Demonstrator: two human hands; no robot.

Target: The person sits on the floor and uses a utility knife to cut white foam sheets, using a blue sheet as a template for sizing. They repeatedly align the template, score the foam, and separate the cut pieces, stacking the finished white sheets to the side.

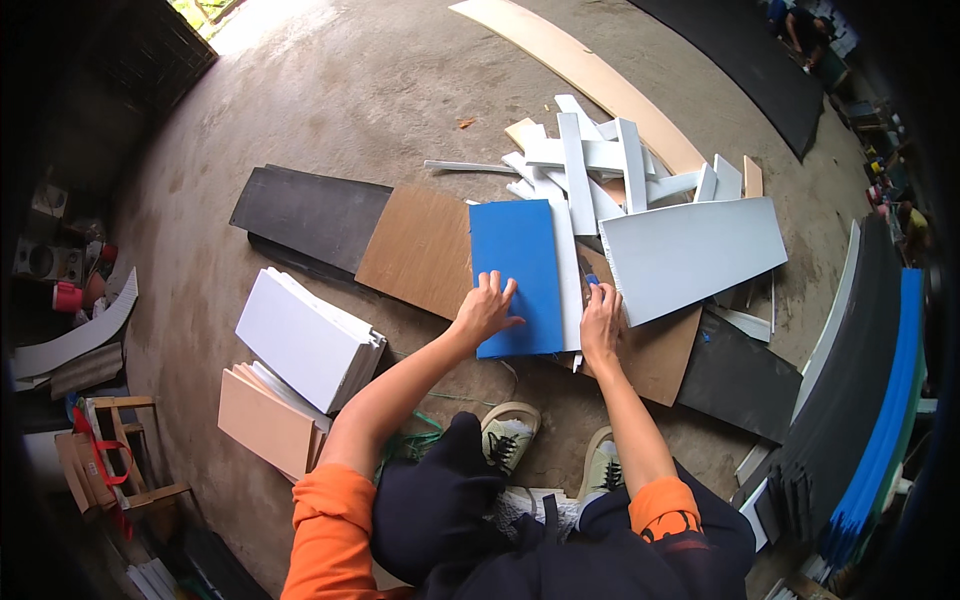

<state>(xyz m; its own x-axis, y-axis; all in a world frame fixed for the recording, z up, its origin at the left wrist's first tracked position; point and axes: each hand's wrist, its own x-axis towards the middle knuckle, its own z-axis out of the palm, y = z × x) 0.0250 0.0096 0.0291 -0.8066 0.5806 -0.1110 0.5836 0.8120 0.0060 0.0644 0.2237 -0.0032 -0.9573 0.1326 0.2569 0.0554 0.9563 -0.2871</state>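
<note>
My left hand (487,308) spreads on the blue sheet (537,265); my right hand (601,322) grips a cutter (592,281).
Light pressure could let the sheet slip.

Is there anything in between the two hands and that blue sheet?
Nothing visible is between the left hand and the blue sheet: the hand rests right on it. A narrow white strip shows along the sheet's right edge, between it and the right hand, lying flat.
</note>
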